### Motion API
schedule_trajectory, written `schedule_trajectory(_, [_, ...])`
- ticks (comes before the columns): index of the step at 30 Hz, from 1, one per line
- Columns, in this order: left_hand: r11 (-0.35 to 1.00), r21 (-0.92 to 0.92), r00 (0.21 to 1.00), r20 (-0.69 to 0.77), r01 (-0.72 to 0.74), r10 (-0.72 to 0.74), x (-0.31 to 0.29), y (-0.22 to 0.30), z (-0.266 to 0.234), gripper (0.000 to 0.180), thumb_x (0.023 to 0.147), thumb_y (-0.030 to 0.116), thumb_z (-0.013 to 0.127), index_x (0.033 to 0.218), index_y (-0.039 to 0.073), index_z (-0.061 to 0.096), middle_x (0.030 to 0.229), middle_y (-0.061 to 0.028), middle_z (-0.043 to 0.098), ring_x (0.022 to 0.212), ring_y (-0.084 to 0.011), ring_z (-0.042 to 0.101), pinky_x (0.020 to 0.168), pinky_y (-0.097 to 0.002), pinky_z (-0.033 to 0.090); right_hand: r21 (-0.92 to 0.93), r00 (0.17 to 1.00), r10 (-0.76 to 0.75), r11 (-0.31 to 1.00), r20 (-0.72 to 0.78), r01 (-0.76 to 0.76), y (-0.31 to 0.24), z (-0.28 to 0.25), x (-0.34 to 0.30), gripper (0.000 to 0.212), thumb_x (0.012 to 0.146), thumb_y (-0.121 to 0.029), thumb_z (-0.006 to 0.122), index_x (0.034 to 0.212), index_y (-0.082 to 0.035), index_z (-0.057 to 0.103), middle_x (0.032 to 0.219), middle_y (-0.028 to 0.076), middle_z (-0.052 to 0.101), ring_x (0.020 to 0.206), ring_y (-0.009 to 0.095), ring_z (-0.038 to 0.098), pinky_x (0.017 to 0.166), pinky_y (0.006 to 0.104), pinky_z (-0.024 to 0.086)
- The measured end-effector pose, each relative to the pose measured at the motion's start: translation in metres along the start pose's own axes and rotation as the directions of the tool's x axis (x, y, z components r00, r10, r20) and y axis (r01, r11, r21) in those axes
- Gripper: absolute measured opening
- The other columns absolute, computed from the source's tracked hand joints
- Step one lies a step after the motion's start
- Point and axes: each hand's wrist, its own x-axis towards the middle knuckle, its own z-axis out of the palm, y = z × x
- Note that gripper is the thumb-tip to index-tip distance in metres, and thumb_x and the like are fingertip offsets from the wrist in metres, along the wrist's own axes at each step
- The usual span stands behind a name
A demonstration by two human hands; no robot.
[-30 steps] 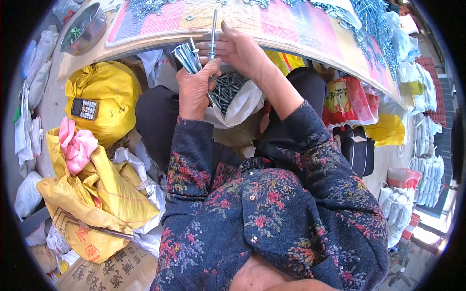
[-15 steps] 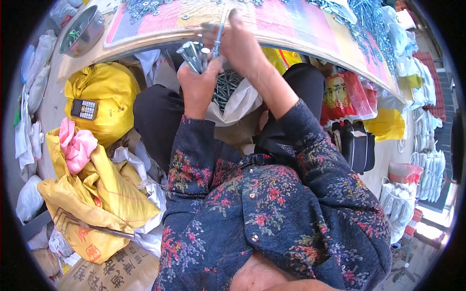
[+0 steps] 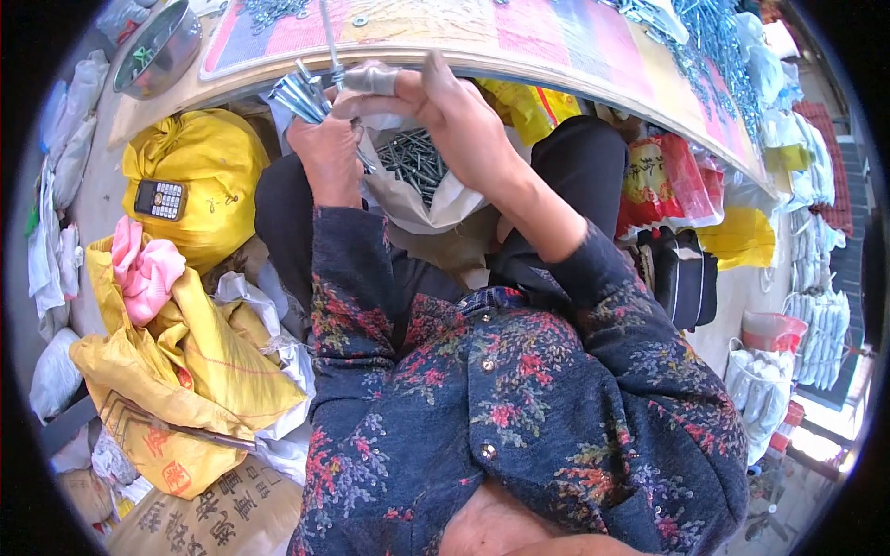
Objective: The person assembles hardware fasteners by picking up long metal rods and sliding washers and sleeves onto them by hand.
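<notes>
My left hand [image 3: 326,156] is closed round a bunch of silvery bolts [image 3: 298,95], their heads fanned out above the fingers. A longer thin bolt [image 3: 329,35] stands upright beside the bunch, with a collar-like piece, perhaps a nut, low on its shank. My right hand [image 3: 468,130] reaches across from the right, thumb and a wrapped finger meeting at the foot of that bolt. The exact contact there is partly hidden. Below the hands, between my knees, a white sack [image 3: 436,215] holds many dark screws or bolts [image 3: 410,165].
The wooden table edge [image 3: 547,72] runs just beyond my hands. Loose washers [image 3: 360,20] and a heap of metal fasteners [image 3: 709,69] lie on it. A metal bowl [image 3: 159,57] stands at the left. Yellow sacks, one carrying a phone [image 3: 160,199], flank my left leg; bags crowd the right.
Both hands have moved left and slightly down with the bolts, uncovering more of the white sack. My right fingers, blurred before, now show clearly at the upright bolt.
</notes>
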Motion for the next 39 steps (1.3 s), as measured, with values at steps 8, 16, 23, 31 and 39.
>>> schedule_trajectory(8, [0.979, 0.194, 0.998, -0.01, 0.059, -0.058, -0.011, -0.002, 0.0, 0.017, 0.078, 0.004, 0.072, 0.092, -0.003, 0.064, 0.07, -0.0035, 0.063, 0.054, -0.0059, 0.052, 0.043, -0.0184, 0.034, -0.108, 0.991, -0.096, 0.991, -0.095, 0.085, 0.002, 0.011, -0.001, 0.049, 0.103, -0.035, 0.034, 0.125, 0.004, 0.052, 0.117, 0.016, 0.063, 0.106, 0.018, 0.059, 0.094, 0.0283, 0.043])
schedule_trajectory(16, [0.924, -0.027, 0.881, 0.314, 0.382, -0.355, -0.021, 0.006, -0.011, 0.015, 0.082, 0.003, 0.067, 0.095, -0.001, 0.062, 0.074, -0.0068, 0.062, 0.051, -0.0083, 0.052, 0.041, -0.0164, 0.032, 0.117, 0.973, 0.056, 0.99, 0.223, -0.084, 0.033, -0.024, 0.021, 0.032, 0.094, -0.022, 0.058, 0.115, 0.002, 0.063, 0.097, 0.009, 0.07, 0.081, 0.012, 0.064, 0.079, 0.0269, 0.05])
schedule_trajectory(23, [0.886, 0.418, 0.977, 0.145, -0.201, 0.153, -0.009, -0.009, -0.025, 0.007, 0.08, 0.005, 0.07, 0.083, 0.001, 0.066, 0.066, 0.0, 0.061, 0.054, -0.0059, 0.053, 0.046, -0.0224, 0.038, -0.626, 0.938, -0.328, 0.756, -0.109, 0.192, 0.028, 0.035, -0.006, 0.014, 0.08, -0.016, 0.068, 0.079, -0.002, 0.065, 0.089, 0.014, 0.069, 0.078, 0.027, 0.067, 0.072, 0.0344, 0.054])
schedule_trajectory(31, [0.962, -0.017, 0.951, 0.153, 0.273, -0.268, -0.021, 0.012, -0.026, 0.016, 0.08, 0.003, 0.069, 0.092, -0.005, 0.063, 0.069, -0.0075, 0.06, 0.046, -0.0073, 0.045, 0.04, -0.02, 0.033, -0.3, 0.955, -0.189, 0.947, -0.227, 0.116, 0.009, -0.001, 0.011, 0.022, 0.081, -0.015, 0.069, 0.101, -0.006, 0.068, 0.104, 0.013, 0.066, 0.099, 0.029, 0.063, 0.087, 0.0378, 0.049])
schedule_trajectory(39, [0.92, 0.01, 0.887, 0.26, 0.393, -0.382, -0.033, 0.019, -0.017, 0.013, 0.081, 0.007, 0.07, 0.09, -0.001, 0.063, 0.069, -0.0049, 0.059, 0.049, -0.0053, 0.046, 0.041, -0.0173, 0.029, 0.171, 0.975, 0.118, 0.974, 0.186, -0.151, 0.04, -0.005, 0.012, 0.026, 0.09, -0.018, 0.063, 0.106, 0.002, 0.067, 0.095, 0.007, 0.07, 0.086, 0.011, 0.064, 0.079, 0.0267, 0.051])
